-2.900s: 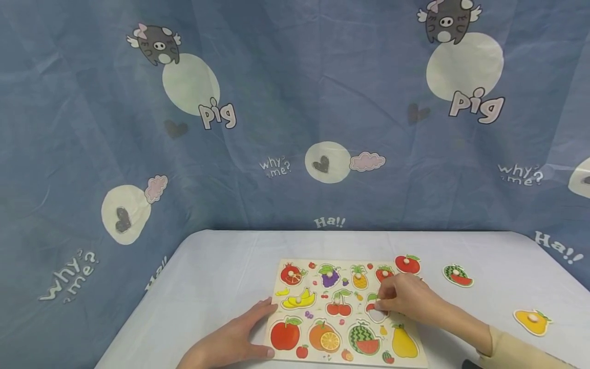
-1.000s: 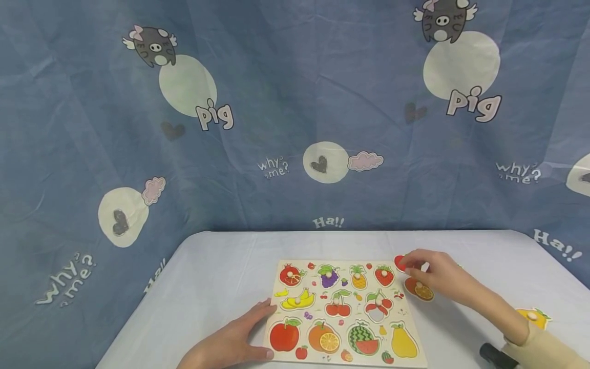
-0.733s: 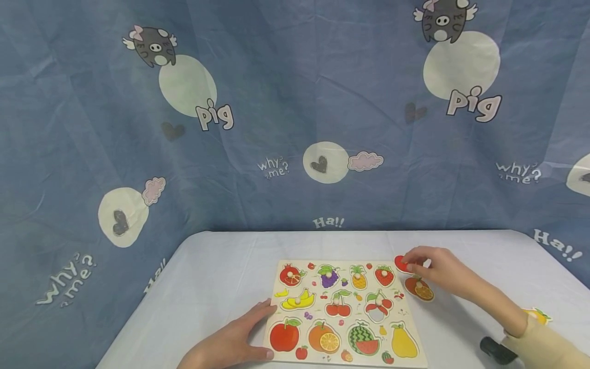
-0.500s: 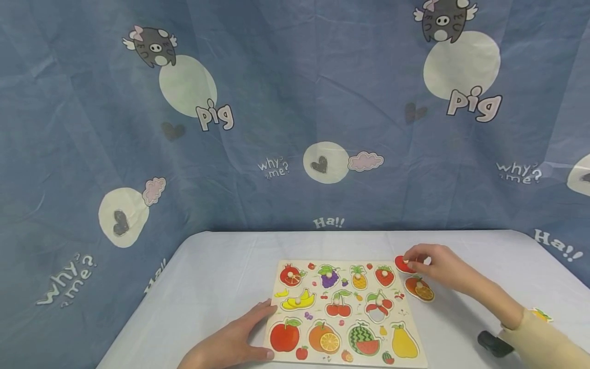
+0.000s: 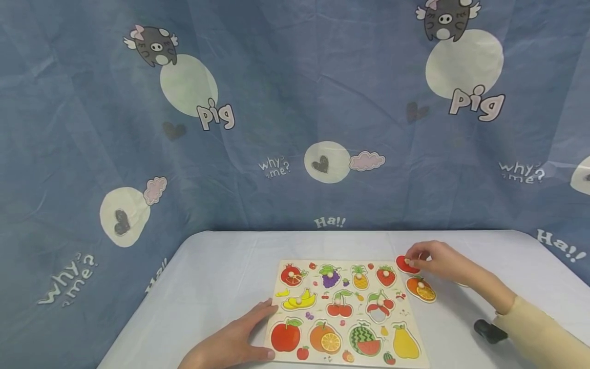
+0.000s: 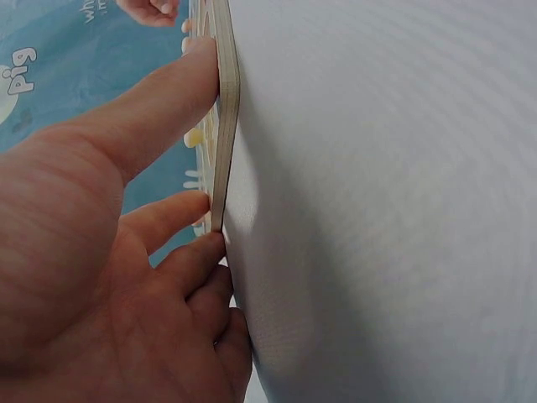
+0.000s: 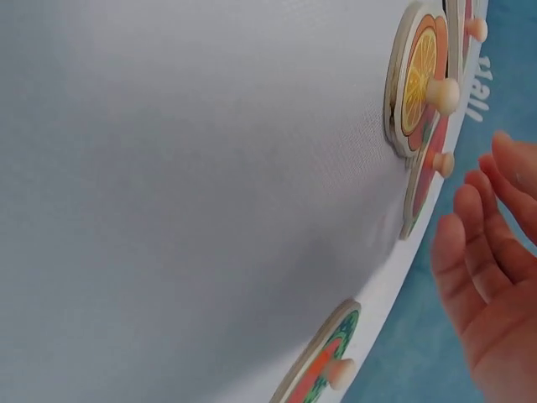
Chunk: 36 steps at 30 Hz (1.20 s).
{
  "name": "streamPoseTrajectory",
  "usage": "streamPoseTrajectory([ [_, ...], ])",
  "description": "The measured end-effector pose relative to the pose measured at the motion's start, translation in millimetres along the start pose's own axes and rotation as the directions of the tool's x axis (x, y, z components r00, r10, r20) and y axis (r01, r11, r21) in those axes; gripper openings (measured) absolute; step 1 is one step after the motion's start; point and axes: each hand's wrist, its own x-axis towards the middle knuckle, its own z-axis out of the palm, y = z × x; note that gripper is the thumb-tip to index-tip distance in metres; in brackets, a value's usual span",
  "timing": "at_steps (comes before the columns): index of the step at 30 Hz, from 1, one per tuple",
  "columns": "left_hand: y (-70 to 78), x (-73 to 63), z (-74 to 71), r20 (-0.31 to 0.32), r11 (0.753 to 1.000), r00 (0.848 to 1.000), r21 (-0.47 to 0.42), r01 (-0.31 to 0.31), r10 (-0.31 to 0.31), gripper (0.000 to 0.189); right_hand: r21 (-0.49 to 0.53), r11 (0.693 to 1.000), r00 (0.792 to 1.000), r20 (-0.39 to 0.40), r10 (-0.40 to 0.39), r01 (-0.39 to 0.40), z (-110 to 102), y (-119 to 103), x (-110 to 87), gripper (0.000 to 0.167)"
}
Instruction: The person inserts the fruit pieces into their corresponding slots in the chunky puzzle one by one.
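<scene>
My right hand (image 5: pixel 440 260) is at the loose red apple puzzle piece (image 5: pixel 402 265), thumb and fingers bent around its knob in the head view. In the right wrist view a gap shows between the fingertips and that knob. Just nearer lies the loose orange piece (image 5: pixel 426 293), knob up. My left hand (image 5: pixel 232 338) rests at the left edge of a wooden fruit puzzle board (image 5: pixel 357 313), thumb and fingers touching its side. Knobbed pieces such as bananas (image 5: pixel 304 300) and grapes (image 5: pixel 330 278) sit in the board's upper rows. Its bottom-row fruit pictures show no knobs.
A loose watermelon piece (image 7: pixel 312 369) lies to the right, mostly hidden by the forearm in the head view. A black object (image 5: pixel 489 331) sits by the right sleeve. Behind the white table (image 5: pixel 230 266) hangs a blue printed cloth (image 5: pixel 258 102).
My right hand has left the board and gone up to the apple piece, then drawn back slightly, uncovering its knob. The orange piece has come into view. My left hand stays put.
</scene>
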Motion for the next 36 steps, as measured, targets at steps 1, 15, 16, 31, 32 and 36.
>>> streamPoseTrajectory([
  [1,0.0,0.1,0.0,0.000,1.000,1.000,0.000,0.001,-0.001,0.090,0.020,1.000,1.000,0.015,0.015,-0.016,0.4,0.9,0.7,0.013],
  [15,0.8,-1.0,0.9,-0.002,1.000,1.000,0.008,-0.001,0.001,0.090,0.093,0.989,0.990,0.092,0.106,-0.115,3.8,11.8,10.3,0.019],
  [16,1.0,-1.2,0.7,-0.001,1.000,1.000,0.007,-0.002,0.002,0.090,0.096,0.989,0.990,0.094,0.105,-0.114,4.0,12.6,11.1,0.018],
  [31,-1.5,-0.6,-0.9,0.009,1.000,1.000,-0.013,-0.009,0.009,0.089,0.105,0.982,0.987,0.045,0.152,-0.156,13.2,17.6,16.7,0.014],
  [32,-1.5,-0.4,-0.9,0.009,1.000,1.000,-0.018,-0.005,0.005,0.089,0.100,0.983,0.988,0.040,0.149,-0.152,13.0,17.7,16.2,0.014],
  [36,-0.6,-0.1,-0.2,0.000,1.000,1.000,-0.005,0.003,-0.003,0.089,0.096,0.986,0.991,0.027,0.134,-0.136,12.7,17.6,15.2,0.014],
])
